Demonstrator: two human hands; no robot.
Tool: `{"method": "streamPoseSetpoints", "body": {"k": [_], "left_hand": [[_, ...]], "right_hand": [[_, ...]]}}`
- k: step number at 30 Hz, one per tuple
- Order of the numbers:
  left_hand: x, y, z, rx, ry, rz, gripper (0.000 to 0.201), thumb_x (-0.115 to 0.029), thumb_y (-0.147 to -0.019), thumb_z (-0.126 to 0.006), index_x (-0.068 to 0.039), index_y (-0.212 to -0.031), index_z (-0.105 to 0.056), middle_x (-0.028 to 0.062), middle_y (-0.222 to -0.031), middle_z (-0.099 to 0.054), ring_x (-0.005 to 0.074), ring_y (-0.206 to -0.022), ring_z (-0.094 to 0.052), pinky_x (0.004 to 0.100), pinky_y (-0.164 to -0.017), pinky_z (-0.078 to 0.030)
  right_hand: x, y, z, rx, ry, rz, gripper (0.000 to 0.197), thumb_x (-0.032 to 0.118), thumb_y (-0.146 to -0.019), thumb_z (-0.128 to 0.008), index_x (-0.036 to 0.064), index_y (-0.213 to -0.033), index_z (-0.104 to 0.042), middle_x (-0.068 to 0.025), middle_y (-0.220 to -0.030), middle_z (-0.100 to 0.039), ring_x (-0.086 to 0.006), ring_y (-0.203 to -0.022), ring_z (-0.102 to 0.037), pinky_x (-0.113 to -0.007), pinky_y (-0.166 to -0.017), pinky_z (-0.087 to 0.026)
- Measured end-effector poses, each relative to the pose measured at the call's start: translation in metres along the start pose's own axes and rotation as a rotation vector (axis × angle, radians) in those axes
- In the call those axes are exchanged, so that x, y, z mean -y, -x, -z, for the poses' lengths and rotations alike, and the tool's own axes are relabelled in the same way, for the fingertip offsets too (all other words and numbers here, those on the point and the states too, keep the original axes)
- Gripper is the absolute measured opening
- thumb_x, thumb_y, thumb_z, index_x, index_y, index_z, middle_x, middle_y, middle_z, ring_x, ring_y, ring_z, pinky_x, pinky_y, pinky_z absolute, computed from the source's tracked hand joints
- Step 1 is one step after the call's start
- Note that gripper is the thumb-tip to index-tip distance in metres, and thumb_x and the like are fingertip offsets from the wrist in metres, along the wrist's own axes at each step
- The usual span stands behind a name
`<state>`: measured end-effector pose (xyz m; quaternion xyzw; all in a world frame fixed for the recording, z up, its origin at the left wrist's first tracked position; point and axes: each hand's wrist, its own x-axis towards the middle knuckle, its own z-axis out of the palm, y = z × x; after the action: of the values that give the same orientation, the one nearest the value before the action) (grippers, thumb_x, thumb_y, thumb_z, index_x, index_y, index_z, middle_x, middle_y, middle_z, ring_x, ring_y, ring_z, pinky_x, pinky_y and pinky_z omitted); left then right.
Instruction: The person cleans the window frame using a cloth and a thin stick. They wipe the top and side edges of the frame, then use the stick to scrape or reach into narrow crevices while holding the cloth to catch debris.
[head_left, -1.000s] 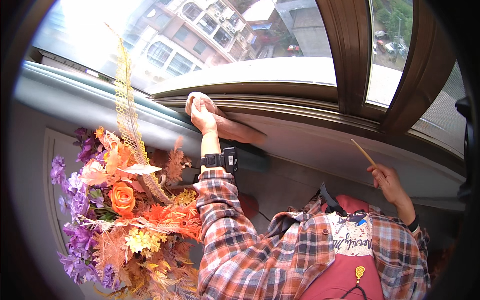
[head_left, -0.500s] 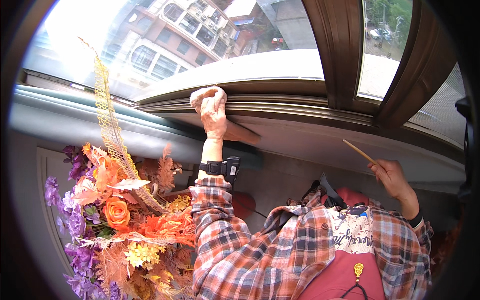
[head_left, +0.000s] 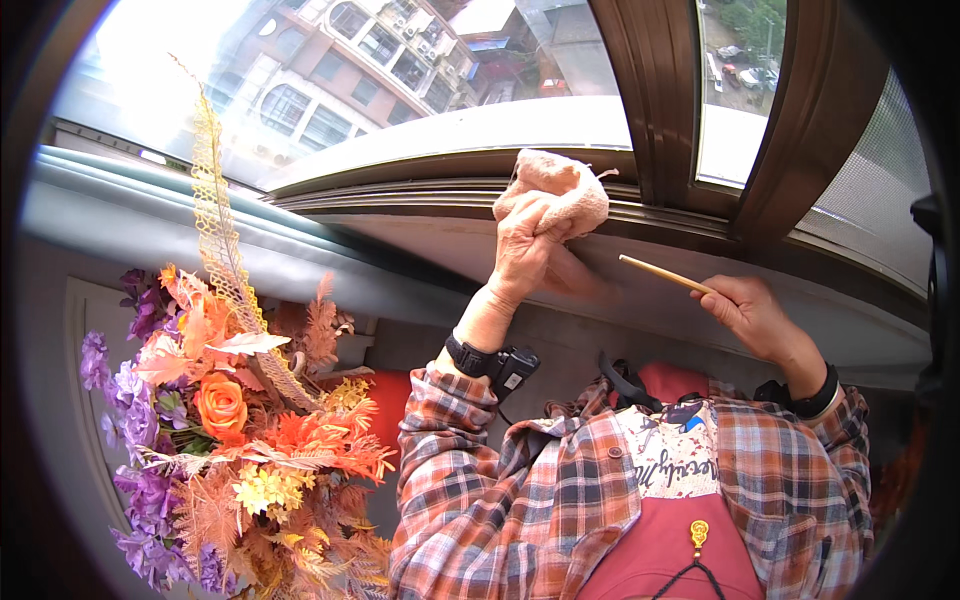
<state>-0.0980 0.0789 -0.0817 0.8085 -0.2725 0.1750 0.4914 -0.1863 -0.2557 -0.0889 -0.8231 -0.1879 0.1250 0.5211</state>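
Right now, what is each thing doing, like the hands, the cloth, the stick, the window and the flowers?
Left hand: raised, gripping the cloth.
Pink cloth: bunched up, pressed on the window track.
Right hand: holding the stick, off the sill.
Thin wooden stick: tilted, tip pointing toward the cloth, not touching it.
Window frame: brown; cannot tell if open.
Flower bouquet: standing below the sill, untouched.

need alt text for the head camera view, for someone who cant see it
A person's left hand presses a crumpled pink cloth against the brown window frame track, while the right hand holds a thin wooden stick beside it. A bouquet of orange and purple artificial flowers stands at lower left, and the person wears a plaid shirt.
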Motion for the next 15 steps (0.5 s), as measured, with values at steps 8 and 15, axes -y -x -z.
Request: {"method": "streamPoseSetpoints", "body": {"k": [8,15], "left_hand": [[0.012,0.022,0.109,-0.506,0.698,0.397,0.038,-0.018,-0.105,-0.046,0.001,-0.137,-0.049,0.0118,-0.130,-0.060,0.0200,-0.114,-0.060,0.0353,-0.100,-0.049],[0.013,0.038,0.113,-0.312,0.220,0.419,0.055,-0.011,-0.077,-0.084,0.004,-0.123,-0.059,0.0096,-0.119,-0.064,0.0161,-0.109,-0.059,0.0291,-0.099,-0.044]], "right_hand": [[0.006,0.008,-0.004,-0.010,-0.014,-0.122,0.024,0.014,-0.097,-0.059,0.0030,-0.118,-0.065,-0.0064,-0.073,-0.056,-0.0143,-0.065,-0.052,-0.028,-0.062,-0.046],[0.026,-0.011,-0.004,-0.156,0.079,0.145,0.038,0.005,-0.095,-0.057,0.0100,-0.133,-0.059,-0.0092,-0.084,-0.063,-0.0169,-0.072,-0.061,-0.030,-0.068,-0.051]]}}
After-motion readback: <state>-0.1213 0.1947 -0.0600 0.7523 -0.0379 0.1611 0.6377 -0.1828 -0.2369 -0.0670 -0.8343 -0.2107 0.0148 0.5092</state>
